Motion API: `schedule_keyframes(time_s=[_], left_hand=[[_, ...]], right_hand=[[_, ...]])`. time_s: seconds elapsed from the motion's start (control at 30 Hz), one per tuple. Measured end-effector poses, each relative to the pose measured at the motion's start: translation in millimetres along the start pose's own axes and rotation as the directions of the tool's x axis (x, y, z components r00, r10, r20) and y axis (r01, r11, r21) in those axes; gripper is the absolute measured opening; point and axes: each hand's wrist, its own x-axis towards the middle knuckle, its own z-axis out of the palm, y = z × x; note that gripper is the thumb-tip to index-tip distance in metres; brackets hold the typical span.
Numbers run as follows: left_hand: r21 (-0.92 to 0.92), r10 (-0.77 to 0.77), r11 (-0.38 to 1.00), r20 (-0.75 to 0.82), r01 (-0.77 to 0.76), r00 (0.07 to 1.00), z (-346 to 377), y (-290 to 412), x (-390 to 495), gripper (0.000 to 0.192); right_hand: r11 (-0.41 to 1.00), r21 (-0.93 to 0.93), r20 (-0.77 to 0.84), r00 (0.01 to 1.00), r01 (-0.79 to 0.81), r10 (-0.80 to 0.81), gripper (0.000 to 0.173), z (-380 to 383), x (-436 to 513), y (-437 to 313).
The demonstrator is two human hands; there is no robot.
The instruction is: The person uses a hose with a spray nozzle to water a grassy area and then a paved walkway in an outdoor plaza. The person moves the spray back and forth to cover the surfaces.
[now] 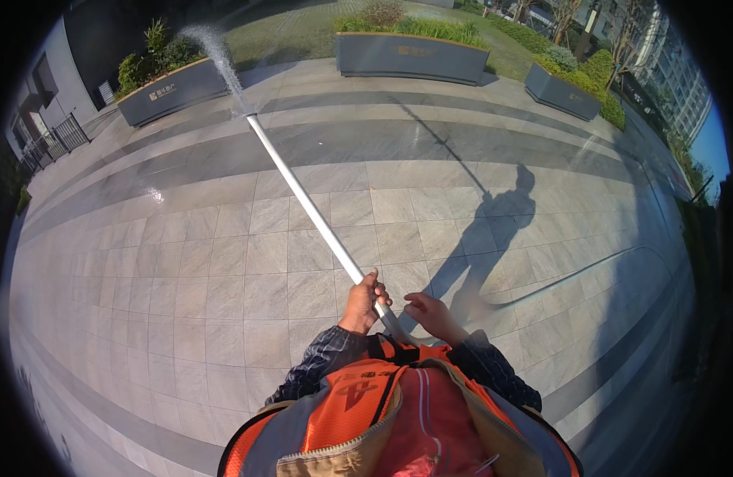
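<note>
My left hand is closed around the lower part of a long white pole-like pipe, which slants away up and to the left. From its far end a spray of water arcs out near a planter. Below my left hand the pipe meets a curved grey hose close to my waist. My right hand is raised just right of the hose, fingers partly bent, with nothing seen in it.
Grey stone paving spreads around me. The hose trails off to the right. Along the far side stand a left planter, a middle planter and a right planter. A metal railing is at far left.
</note>
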Motion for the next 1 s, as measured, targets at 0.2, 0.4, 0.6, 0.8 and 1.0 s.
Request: schedule_keyframes(time_s=[0.2, 0.4, 0.6, 0.8, 1.0], left_hand=[[-0.038, 0.06, 0.997, -0.031, -0.061, 0.998, 1, 4, 2, 0.029], [-0.115, 0.081, 0.99, -0.042, -0.085, 0.996, 2, 7, 2, 0.03], [-0.12, 0.103, 0.987, -0.01, -0.103, 0.995, -4, 6, 2, 0.028], [-0.092, 0.075, 0.993, 0.032, -0.071, 0.997, -12, 3, 6, 0.026], [-0.052, 0.065, 0.997, 0.004, -0.065, 0.998, -10, 2, 6, 0.026]], right_hand=[[0.994, 0.066, 0.305, 0.95, -0.093, 0.068, 0.04, 46, 18, -7], [0.987, 0.108, 0.16, 0.978, 0.118, -0.135, 0.041, 50, 24, -11], [0.982, 0.074, 0.167, 0.968, 0.176, -0.186, 0.038, 49, 27, -11], [0.989, 0.02, 0.105, 0.984, 0.146, -0.147, 0.039, 57, 28, -4], [0.996, -0.04, 0.09, 0.993, 0.085, -0.082, 0.044, 57, 25, -5]])
